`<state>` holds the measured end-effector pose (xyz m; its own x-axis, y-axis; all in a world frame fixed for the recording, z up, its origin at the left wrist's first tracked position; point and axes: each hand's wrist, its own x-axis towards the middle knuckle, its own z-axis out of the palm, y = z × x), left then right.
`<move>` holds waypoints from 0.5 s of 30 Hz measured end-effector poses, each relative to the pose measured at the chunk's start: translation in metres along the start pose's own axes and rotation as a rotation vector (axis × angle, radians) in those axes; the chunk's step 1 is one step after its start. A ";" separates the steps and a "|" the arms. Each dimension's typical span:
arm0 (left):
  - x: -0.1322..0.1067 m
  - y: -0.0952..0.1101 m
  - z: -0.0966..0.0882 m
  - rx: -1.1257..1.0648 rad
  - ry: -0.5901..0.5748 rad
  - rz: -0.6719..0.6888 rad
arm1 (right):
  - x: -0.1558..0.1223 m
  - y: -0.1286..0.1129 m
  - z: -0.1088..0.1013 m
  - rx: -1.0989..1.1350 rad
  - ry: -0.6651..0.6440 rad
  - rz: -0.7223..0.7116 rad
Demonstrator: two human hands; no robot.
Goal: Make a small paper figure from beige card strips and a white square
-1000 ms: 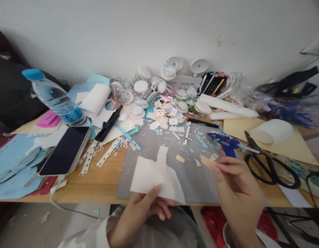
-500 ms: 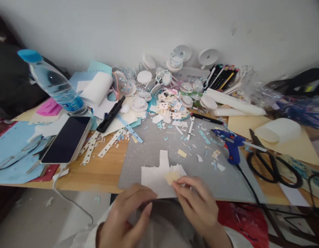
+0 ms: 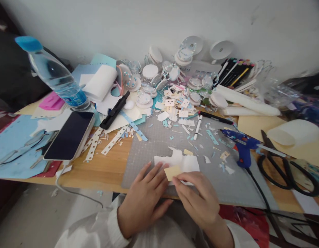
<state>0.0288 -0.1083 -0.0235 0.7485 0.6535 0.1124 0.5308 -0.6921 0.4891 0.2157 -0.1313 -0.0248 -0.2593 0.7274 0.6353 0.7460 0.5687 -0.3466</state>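
A small pale yellow paper piece (image 3: 173,172) is pinched between the thumb and fingers of my right hand (image 3: 199,196). Below it lies a torn white sheet of paper (image 3: 191,163) on the grey cutting mat (image 3: 139,160). My left hand (image 3: 146,196) is spread with fingers stretched out, its fingertips over the sheet's left part and close to the yellow piece. Just behind the sheet lies another yellow scrap (image 3: 188,152). Further back is a heap of small cut paper pieces (image 3: 175,103), some with drawn smiling faces.
On the right are a blue glue gun (image 3: 243,148) with its cable and black-handled scissors (image 3: 286,172). A phone (image 3: 70,136) and a water bottle (image 3: 56,75) stand left. White round ornaments (image 3: 150,71), a white marker (image 3: 198,127) and a black pen (image 3: 215,117) lie behind.
My left hand has moved right and flattened onto the white sheet, fingers now spread. The sheet has shifted right. My right hand still pinches the yellow piece. The camera view has turned slightly.
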 end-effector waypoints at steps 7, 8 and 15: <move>-0.018 -0.015 -0.007 0.029 0.065 0.046 | -0.006 0.002 0.024 0.003 -0.144 0.064; -0.020 -0.018 -0.006 0.025 0.076 0.057 | -0.006 0.001 0.025 0.004 -0.160 0.076; -0.029 -0.031 0.006 0.004 0.146 0.131 | -0.003 0.000 0.027 0.054 -0.278 0.119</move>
<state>-0.0071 -0.1079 -0.0467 0.7461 0.5949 0.2990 0.4343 -0.7752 0.4587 0.2002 -0.1231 -0.0458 -0.3355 0.8631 0.3776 0.7496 0.4873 -0.4479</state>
